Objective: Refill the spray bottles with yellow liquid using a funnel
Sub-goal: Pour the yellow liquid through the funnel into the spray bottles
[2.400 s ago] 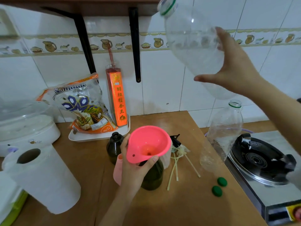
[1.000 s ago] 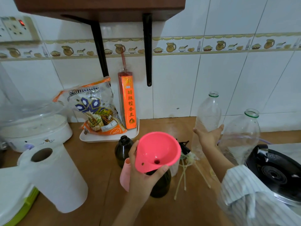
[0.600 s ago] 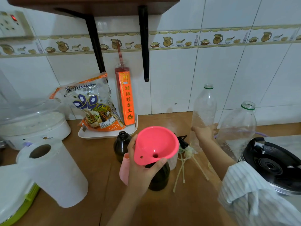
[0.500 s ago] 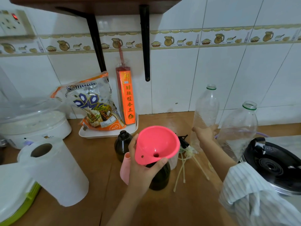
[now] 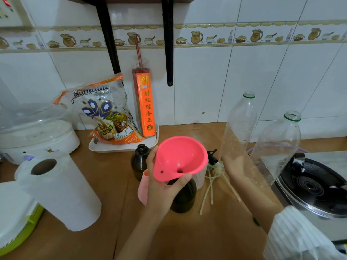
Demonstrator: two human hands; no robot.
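Head view: on the wooden tabletop (image 5: 105, 184) a paper towel roll (image 5: 58, 192) stands front-left, a white tray (image 5: 120, 147) w/ a rice bag (image 5: 105, 113) sits at the wall, a stove (image 5: 311, 186) is at right, and two clear bottles (image 5: 240, 124) (image 5: 277, 145) stand upright, uncapped, beside it. Left hand (image 5: 161, 186) has its grip around the pink funnel (image 5: 180, 158), which sits in the near brown bottle (image 5: 184, 194), spout down, mouth tilted toward the camera; a 2nd brown bottle (image 5: 139, 160) stands upright just behind. Right hand (image 5: 234, 166) has a relaxed, wide grip touching the base of the nearer-left clear bottle, w/ spray heads and tubes (image 5: 212, 175) lying between.

Right hand (image 5: 231, 166) has set the raised clear bottle (image 5: 239, 126) on the counter.
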